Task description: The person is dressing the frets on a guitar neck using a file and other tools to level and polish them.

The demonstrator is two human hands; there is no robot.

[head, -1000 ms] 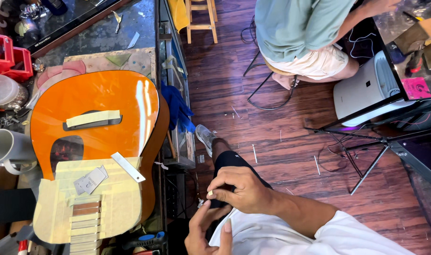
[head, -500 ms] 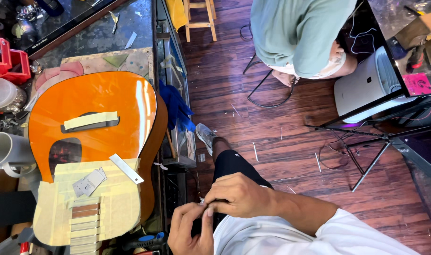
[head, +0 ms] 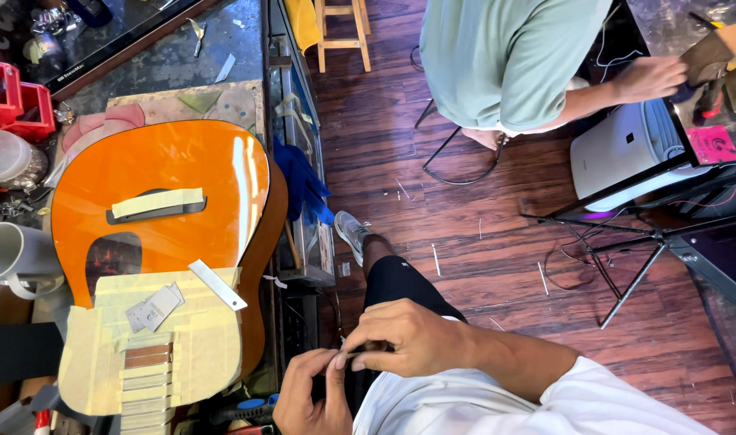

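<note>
Over the lap, a small item, too tiny to ID, is pinched by right hand (head: 400, 338) & left hand (head: 313, 393) fingertips; orange guitar (head: 166, 209) lies nearby on surface (head: 142, 72).

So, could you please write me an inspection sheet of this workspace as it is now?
Surface: workbench, dark and crowded.
Job's things: orange guitar lying flat, its bridge and neck end covered in masking tape; small metal ruler on it.
Clutter: white mug, red bins, blue cloth.
Grippers: left hand and right hand together over the lap, fingers pinching something too small to tell.
Cables: dark wires on the wooden floor.
Surroundings: a seated person in a green shirt, a white appliance, a wooden stool.
</note>
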